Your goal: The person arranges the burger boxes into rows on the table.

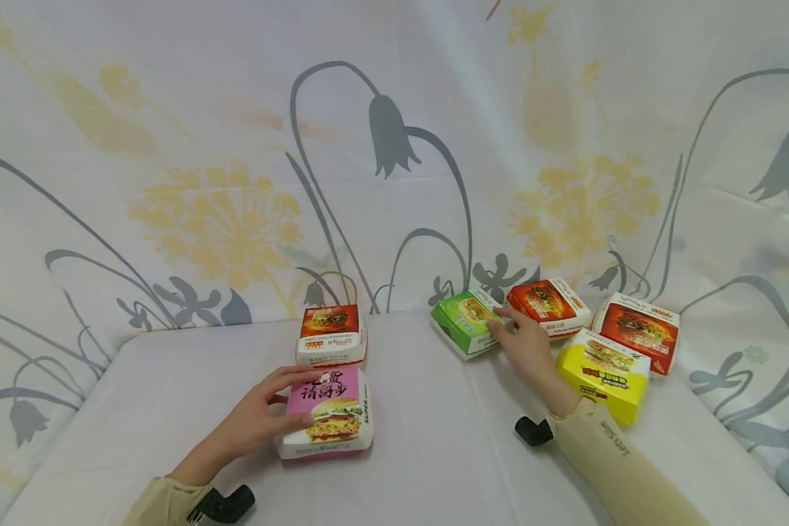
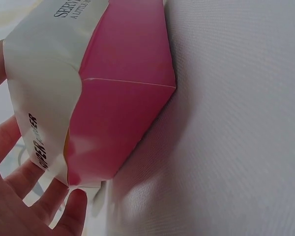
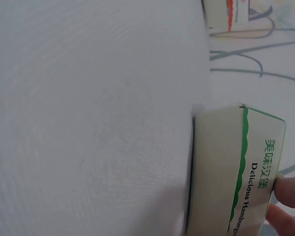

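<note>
My left hand (image 1: 266, 413) grips a pink and white burger box (image 1: 329, 420) at the front left, thumb on its near side and fingers across the far part of the lid. In the left wrist view the spread fingers (image 2: 24, 177) lie along the white lid edge, above the pink base. At the back right, my right hand (image 1: 522, 343) holds a green and white burger box (image 1: 463, 321) by its right corner. The right wrist view shows two fingertips (image 3: 287, 191) at the top edge of that box, which sits on the cloth.
A red and white burger box (image 1: 332, 332) stands directly behind the pink one. To the right of the green box are two more red boxes, one further left (image 1: 549, 307) and one further right (image 1: 638, 332), and a yellow box (image 1: 605, 372) beside my right forearm. A flowered cloth (image 1: 394, 219) hangs behind.
</note>
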Demonstrator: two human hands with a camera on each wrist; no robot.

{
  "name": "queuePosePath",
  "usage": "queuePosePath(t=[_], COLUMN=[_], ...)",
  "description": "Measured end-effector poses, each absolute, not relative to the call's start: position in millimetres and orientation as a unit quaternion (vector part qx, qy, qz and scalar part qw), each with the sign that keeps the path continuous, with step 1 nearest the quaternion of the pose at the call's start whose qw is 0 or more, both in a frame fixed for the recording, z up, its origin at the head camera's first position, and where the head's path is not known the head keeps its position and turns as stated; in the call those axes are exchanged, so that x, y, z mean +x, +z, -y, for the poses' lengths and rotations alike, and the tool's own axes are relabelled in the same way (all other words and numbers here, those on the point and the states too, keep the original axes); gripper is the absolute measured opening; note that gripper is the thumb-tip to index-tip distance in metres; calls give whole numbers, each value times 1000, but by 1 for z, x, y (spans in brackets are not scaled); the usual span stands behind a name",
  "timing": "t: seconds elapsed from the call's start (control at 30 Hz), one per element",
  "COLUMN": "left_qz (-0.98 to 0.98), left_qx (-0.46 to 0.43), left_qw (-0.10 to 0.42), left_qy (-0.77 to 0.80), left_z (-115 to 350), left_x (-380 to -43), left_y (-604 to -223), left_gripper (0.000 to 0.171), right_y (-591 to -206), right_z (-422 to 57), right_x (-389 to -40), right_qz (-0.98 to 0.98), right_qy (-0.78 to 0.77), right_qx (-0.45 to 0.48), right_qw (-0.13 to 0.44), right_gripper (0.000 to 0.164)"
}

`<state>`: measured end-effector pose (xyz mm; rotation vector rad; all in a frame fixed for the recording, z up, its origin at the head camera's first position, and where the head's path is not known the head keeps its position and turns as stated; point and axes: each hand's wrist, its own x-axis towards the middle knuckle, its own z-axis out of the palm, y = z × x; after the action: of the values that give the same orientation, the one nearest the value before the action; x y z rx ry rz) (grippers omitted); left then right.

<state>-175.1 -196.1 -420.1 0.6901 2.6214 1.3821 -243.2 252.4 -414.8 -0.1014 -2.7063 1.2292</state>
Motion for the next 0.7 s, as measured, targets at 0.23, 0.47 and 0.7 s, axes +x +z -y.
queuePosePath(t=[0.23,0.47,0.7], left_qz=[-861,-863,-858], left_qx=[230,238,254], left_qw=[41,32,2], left_qy=[452,445,446], left_z=[198,198,202], left_x=[-176,-177,-181], left_y=[-422,-422,-411], left_gripper=[56,55,49], right_y=[-415,-417,-417], right_z=[-250,-237,-221], right_x=[-243,-243,-243], right_qz=[908,907,897], right_qy=[412,415,434], right_qx=[-26,-20,-12], right_qw=[68,68,82], right_gripper=[49,48,45])
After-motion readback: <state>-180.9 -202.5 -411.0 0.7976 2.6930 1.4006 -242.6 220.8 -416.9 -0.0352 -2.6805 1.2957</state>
